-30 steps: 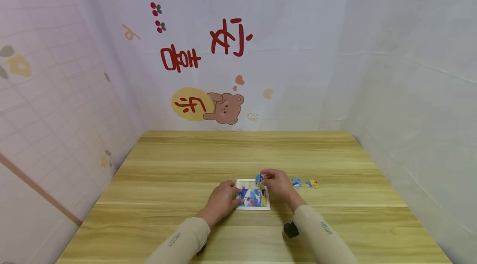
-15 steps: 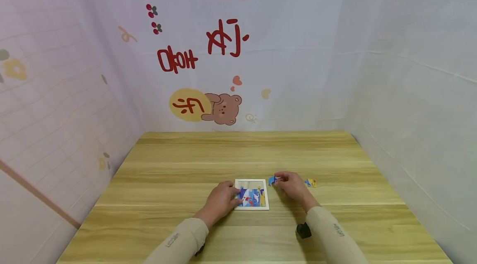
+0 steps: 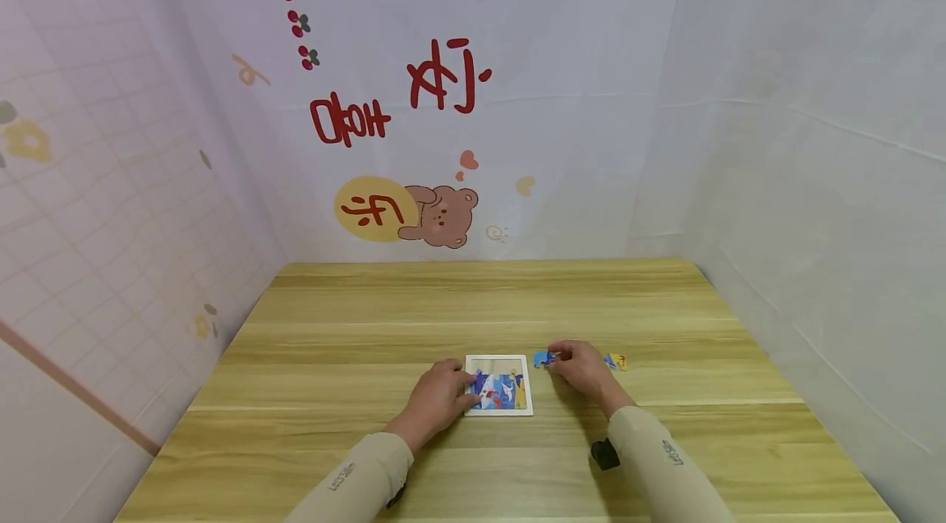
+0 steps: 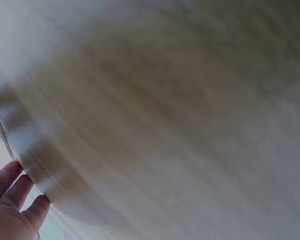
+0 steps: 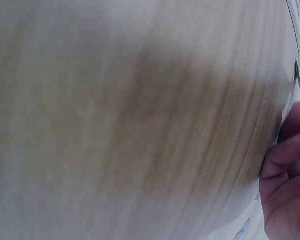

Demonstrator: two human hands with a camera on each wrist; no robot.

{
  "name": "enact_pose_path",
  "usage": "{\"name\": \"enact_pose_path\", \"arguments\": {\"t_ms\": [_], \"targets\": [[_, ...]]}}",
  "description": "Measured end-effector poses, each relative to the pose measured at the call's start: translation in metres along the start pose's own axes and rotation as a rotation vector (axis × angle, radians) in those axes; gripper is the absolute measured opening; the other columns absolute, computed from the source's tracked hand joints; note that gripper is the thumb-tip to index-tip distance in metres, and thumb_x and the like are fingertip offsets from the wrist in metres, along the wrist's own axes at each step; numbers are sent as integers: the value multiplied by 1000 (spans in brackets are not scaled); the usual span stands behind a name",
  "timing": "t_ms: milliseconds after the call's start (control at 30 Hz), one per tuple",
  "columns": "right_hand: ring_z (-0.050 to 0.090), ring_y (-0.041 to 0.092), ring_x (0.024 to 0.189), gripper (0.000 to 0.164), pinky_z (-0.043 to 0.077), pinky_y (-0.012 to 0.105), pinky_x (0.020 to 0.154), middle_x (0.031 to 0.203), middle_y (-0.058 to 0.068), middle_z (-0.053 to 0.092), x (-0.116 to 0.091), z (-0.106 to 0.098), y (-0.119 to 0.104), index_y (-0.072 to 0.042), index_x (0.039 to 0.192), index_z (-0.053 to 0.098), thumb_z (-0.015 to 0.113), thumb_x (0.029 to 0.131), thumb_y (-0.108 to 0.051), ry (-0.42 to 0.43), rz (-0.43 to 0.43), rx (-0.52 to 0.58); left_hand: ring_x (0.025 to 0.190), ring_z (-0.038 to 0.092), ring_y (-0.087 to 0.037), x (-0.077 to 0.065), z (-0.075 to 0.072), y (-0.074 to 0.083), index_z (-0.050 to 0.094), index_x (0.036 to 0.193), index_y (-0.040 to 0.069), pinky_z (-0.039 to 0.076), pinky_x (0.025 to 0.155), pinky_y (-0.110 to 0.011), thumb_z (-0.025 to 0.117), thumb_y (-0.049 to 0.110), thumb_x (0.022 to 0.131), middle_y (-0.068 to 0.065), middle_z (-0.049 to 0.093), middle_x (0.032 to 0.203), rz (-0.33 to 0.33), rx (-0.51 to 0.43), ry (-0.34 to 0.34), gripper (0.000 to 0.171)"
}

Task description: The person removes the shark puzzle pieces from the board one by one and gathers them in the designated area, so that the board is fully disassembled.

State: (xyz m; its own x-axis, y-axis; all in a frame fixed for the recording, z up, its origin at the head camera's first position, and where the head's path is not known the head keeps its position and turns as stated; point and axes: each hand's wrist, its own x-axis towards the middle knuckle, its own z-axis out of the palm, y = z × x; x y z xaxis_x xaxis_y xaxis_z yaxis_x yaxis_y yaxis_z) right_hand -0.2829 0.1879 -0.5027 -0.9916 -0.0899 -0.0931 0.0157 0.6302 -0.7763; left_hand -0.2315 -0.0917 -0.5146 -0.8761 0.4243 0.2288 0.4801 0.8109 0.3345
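A small white-framed jigsaw puzzle (image 3: 498, 412) lies on the table in the head view. Its lower part shows a blue sea picture, while the upper part of the tray is bare. My left hand (image 3: 438, 393) rests on the frame's left side, thumb and fingers extended over the edge. Just right of the frame, my right hand (image 3: 584, 367) pinches a blue puzzle piece (image 3: 542, 360) between thumb and index finger, low at the tabletop. Fingertips of the left hand (image 4: 12, 205) show at the left wrist view's corner; the right hand (image 5: 287, 185) shows curled fingers.
Another puzzle piece (image 3: 617, 361), yellow and blue, lies right of the right hand, partly near its wrist. The wood-grain table (image 3: 369, 318) spreads around, with a white cloth wall (image 3: 591, 96) behind it and at both sides.
My right hand has moved right with the blue piece, from above the frame's upper right corner to the table beside it. The left hand has stayed on the frame.
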Motion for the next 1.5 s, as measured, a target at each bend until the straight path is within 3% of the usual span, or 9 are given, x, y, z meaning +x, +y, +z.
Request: {"name": "enact_pose_path", "arguments": {"t_ms": [267, 667, 900, 1167, 1500], "targets": [[58, 23, 87, 30, 49, 44, 82, 97, 9, 67, 0, 0, 1, 0, 115, 70, 67, 86, -3, 32, -19, -113, 110, 59, -34, -2, 0, -1, 75, 111, 5, 48, 94, -48, 75, 29, 89, -18, 63, 119, -12, -9, -11, 32], [56, 23, 85, 34, 49, 42, 80, 98, 9, 66, -1, -1, -3, 0, 122, 67, 66, 88, -3, 33, 16, -120, 110, 60, -35, -3, -2, 0, 74, 109, 4, 48, 95, -48, 76, 27, 88, -20, 64, 118, -1, -5, -6, 32], [57, 20, 81, 32, 50, 36, 74, 100, 9, 65, -7, 4, -12, -1, 122, 67, 66, 91, -5, 31, 9, -52, 110, 59, -35, -3, -6, 5, 73, 107, 4, 48, 94, -49, 77, 25, 88, -17, 63, 116, -35, -16, -30, 29], [57, 14, 65, 30, 47, 27, 59, 87, 6, 63, -12, 21, -24, 4, 118, 68, 66, 88, 0, 39, -39, 50, 110, 57, -34, 0, -8, 10, 71, 113, 3, 47, 95, -50, 76, 26, 89, -18, 60, 121, -121, -43, -45, 33], [58, 15, 67, 28, 48, 28, 58, 85, 5, 64, -24, 40, -30, 4, 117, 68, 66, 89, -1, 9, -64, 124, 116, 56, -38, 3, 3, 24, 71, 116, 5, 46, 93, -54, 74, 30, 90, -22, 60, 124, -66, -45, 23, 36]]}}
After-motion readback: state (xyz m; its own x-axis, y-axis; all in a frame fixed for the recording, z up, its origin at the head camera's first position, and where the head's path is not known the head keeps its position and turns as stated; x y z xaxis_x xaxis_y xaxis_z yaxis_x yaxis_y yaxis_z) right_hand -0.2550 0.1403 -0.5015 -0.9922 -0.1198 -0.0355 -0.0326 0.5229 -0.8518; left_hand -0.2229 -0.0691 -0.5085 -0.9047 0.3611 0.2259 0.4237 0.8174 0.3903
